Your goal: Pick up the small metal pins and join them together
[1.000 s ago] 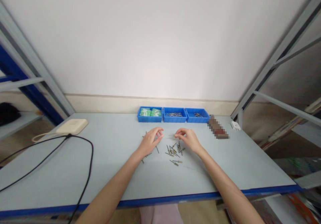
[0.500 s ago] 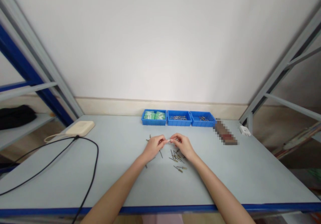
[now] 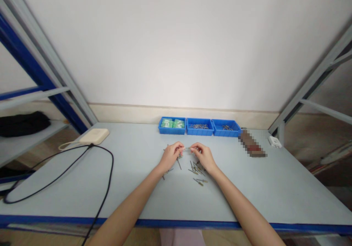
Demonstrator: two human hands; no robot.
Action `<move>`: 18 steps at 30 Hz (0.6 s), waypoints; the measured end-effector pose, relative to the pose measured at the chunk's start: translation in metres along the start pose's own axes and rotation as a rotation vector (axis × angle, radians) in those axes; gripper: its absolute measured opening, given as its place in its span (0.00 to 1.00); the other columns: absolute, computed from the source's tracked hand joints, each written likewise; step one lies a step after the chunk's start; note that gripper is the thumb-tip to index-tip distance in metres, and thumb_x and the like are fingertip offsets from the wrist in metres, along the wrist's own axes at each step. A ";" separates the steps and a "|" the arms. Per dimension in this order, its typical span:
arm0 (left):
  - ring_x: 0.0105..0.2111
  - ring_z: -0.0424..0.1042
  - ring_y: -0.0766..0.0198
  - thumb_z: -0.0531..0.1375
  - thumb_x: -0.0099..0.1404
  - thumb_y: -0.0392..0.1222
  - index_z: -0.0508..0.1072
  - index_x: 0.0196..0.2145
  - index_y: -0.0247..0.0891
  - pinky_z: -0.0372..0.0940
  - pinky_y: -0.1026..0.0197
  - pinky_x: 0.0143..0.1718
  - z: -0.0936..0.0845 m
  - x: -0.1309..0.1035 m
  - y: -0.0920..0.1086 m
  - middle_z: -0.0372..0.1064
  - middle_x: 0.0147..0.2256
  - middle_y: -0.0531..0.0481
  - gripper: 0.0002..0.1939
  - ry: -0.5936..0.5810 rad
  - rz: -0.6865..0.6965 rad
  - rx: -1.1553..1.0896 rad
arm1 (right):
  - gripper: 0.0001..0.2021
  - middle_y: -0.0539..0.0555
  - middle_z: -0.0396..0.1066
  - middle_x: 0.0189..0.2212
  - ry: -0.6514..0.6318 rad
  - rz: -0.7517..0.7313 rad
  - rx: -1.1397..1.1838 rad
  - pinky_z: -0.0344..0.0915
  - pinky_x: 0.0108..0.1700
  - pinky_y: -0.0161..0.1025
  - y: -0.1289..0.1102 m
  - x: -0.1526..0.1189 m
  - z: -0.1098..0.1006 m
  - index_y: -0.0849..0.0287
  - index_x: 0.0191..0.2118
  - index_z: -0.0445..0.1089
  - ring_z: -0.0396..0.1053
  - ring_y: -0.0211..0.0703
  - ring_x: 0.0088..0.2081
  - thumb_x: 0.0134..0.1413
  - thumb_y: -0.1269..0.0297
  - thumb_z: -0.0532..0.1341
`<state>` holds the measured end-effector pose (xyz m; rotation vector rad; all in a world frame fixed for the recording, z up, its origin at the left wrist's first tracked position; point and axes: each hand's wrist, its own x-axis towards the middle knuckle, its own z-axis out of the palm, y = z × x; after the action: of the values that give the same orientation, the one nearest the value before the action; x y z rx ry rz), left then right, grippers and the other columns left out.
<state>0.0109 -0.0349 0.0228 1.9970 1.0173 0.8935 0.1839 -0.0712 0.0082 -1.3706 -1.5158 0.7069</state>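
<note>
Pinching a slim piece with closed-fingered left hand and right hand, apparently partway through, leaving many blind rivets lying loose.

We see a plain off-white wall w/ a cream strip along its base. Lt-grey table, blue front edge, runs up to it. Grey metal posts slant up L & R; blue beam and shelf on L. We get tan floor below, light brightest mid-wall, R side dimmer.
</note>
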 end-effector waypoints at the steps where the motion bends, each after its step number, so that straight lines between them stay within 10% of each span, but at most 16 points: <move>1: 0.23 0.63 0.66 0.51 0.62 0.48 0.67 0.26 0.37 0.57 0.64 0.28 0.000 0.000 0.000 0.65 0.20 0.54 0.14 0.005 0.002 0.007 | 0.10 0.51 0.73 0.27 -0.004 -0.003 -0.011 0.61 0.35 0.36 -0.001 0.000 0.000 0.57 0.30 0.71 0.67 0.41 0.29 0.53 0.59 0.56; 18: 0.19 0.56 0.70 0.52 0.63 0.48 0.64 0.24 0.36 0.51 0.67 0.22 0.004 -0.002 -0.007 0.56 0.18 0.57 0.15 -0.015 0.030 -0.101 | 0.17 0.50 0.67 0.19 -0.123 -0.053 -0.103 0.59 0.33 0.36 -0.002 -0.006 -0.006 0.58 0.23 0.66 0.64 0.40 0.25 0.57 0.54 0.52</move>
<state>0.0107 -0.0345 0.0142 1.9359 0.9181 0.9258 0.1879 -0.0789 0.0108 -1.3793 -1.7002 0.6992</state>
